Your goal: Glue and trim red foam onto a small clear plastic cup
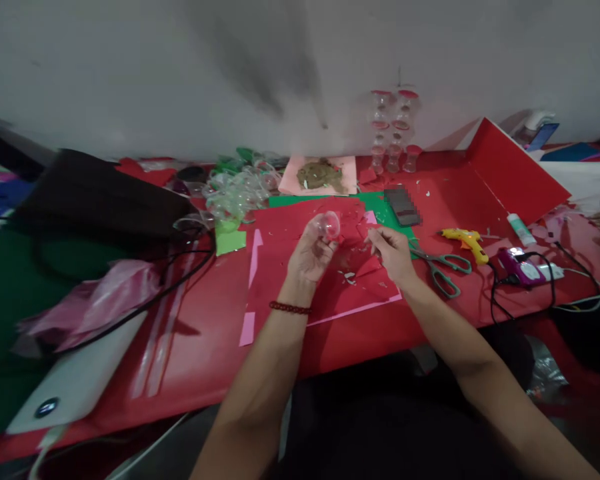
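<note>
Over the red sheets (280, 267), my left hand (310, 257) is closed around a small clear plastic cup (332, 225), its round opening turned to the right. A beaded bracelet (290, 307) circles that wrist. My right hand (394, 255) is a short way to the right, apart from the cup, with its thumb and fingers pinched together. Whatever is in that pinch is too small to make out. Scraps of white and red (350, 277) lie on the sheets between and below my hands.
Clear cups (240, 190) are heaped at the back left. Brown material (320, 175) lies on pink paper. Stacked cups (393, 157) stand by the wall. To the right are scissors (443, 267), a yellow glue gun (467, 241), a white bottle (521, 230) and a purple power strip (523, 267) with cords.
</note>
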Demonstrator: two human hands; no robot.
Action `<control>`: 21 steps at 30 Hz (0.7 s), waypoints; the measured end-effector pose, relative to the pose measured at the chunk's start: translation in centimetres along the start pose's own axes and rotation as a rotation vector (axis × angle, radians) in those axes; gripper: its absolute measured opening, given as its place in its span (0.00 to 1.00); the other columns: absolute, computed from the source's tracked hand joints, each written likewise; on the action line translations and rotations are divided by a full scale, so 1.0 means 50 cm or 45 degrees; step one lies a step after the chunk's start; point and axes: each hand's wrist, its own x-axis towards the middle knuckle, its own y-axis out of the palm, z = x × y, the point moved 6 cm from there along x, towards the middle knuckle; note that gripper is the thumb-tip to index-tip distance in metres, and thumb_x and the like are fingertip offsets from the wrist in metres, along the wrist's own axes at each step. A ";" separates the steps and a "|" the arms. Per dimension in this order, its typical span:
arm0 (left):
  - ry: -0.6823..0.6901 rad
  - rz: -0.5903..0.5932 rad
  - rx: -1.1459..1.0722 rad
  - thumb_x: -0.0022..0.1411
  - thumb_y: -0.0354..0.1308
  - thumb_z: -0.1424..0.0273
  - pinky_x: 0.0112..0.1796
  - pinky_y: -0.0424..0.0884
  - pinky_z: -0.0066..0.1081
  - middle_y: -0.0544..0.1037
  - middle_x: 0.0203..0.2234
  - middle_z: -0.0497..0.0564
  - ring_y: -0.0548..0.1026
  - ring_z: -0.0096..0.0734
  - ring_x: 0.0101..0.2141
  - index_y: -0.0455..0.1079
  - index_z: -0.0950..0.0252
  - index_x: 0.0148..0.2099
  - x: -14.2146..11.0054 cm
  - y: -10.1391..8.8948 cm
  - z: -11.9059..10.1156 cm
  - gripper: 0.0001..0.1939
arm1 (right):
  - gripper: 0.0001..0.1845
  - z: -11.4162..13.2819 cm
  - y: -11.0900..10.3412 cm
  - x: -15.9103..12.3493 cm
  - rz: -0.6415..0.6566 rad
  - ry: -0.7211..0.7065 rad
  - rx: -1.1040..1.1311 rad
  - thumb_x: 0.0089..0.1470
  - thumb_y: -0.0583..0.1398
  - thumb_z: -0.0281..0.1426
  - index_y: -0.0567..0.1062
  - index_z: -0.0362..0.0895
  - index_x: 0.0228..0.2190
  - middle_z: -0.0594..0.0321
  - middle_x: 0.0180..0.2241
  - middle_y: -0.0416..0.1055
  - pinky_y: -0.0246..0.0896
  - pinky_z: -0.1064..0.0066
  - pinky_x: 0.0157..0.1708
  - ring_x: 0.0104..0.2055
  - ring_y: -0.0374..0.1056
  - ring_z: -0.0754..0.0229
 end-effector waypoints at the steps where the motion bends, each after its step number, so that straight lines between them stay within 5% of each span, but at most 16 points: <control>1: 0.000 -0.007 -0.012 0.70 0.65 0.67 0.34 0.78 0.22 0.85 0.33 0.48 0.80 0.22 0.28 0.78 0.62 0.51 0.002 -0.001 -0.003 0.10 | 0.26 0.008 -0.029 0.007 -0.039 -0.041 -0.129 0.56 0.62 0.56 0.76 0.47 0.24 0.67 0.20 0.68 0.60 0.69 0.29 0.24 0.63 0.62; 5: -0.072 0.007 -0.104 0.73 0.61 0.69 0.27 0.73 0.16 0.85 0.35 0.50 0.81 0.20 0.29 0.79 0.63 0.48 0.001 0.001 -0.012 0.07 | 0.12 0.039 -0.214 0.020 -0.248 0.009 -0.920 0.60 0.61 0.38 0.80 0.44 0.39 0.55 0.39 0.81 0.68 0.62 0.48 0.43 0.76 0.53; 8: -0.103 0.047 -0.126 0.75 0.57 0.68 0.28 0.75 0.18 0.85 0.34 0.51 0.80 0.21 0.27 0.79 0.64 0.49 -0.003 0.009 -0.015 0.10 | 0.21 0.038 -0.370 -0.008 -0.497 0.397 -1.678 0.59 0.61 0.33 0.77 0.32 0.50 0.33 0.52 0.77 0.65 0.52 0.57 0.57 0.74 0.39; 10: -0.107 0.094 -0.126 0.75 0.56 0.67 0.32 0.79 0.24 0.84 0.31 0.50 0.79 0.22 0.24 0.79 0.65 0.50 -0.008 0.016 -0.014 0.12 | 0.29 0.021 -0.433 -0.027 -0.509 0.624 -1.888 0.62 0.60 0.35 0.73 0.24 0.56 0.24 0.56 0.73 0.65 0.49 0.57 0.60 0.72 0.32; 16: -0.138 0.157 -0.062 0.74 0.53 0.70 0.33 0.79 0.28 0.85 0.40 0.53 0.77 0.23 0.25 0.78 0.64 0.54 -0.020 0.030 -0.011 0.14 | 0.26 -0.032 -0.481 -0.009 -0.299 0.782 -1.879 0.60 0.62 0.42 0.80 0.33 0.50 0.34 0.50 0.80 0.71 0.57 0.47 0.54 0.77 0.36; 19: -0.132 0.101 -0.045 0.74 0.53 0.72 0.30 0.77 0.26 0.85 0.42 0.50 0.76 0.22 0.24 0.78 0.62 0.51 -0.018 0.029 -0.009 0.12 | 0.19 -0.021 -0.501 0.001 -0.444 0.748 -1.708 0.52 0.67 0.43 0.82 0.38 0.36 0.42 0.37 0.81 0.71 0.59 0.39 0.45 0.79 0.39; 21: -0.145 0.071 -0.043 0.74 0.54 0.72 0.27 0.75 0.25 0.85 0.42 0.49 0.75 0.22 0.24 0.78 0.62 0.49 -0.016 0.028 -0.004 0.11 | 0.15 0.008 -0.498 0.002 -0.581 0.555 -1.416 0.48 0.68 0.42 0.78 0.42 0.28 0.52 0.26 0.76 0.67 0.62 0.29 0.33 0.76 0.46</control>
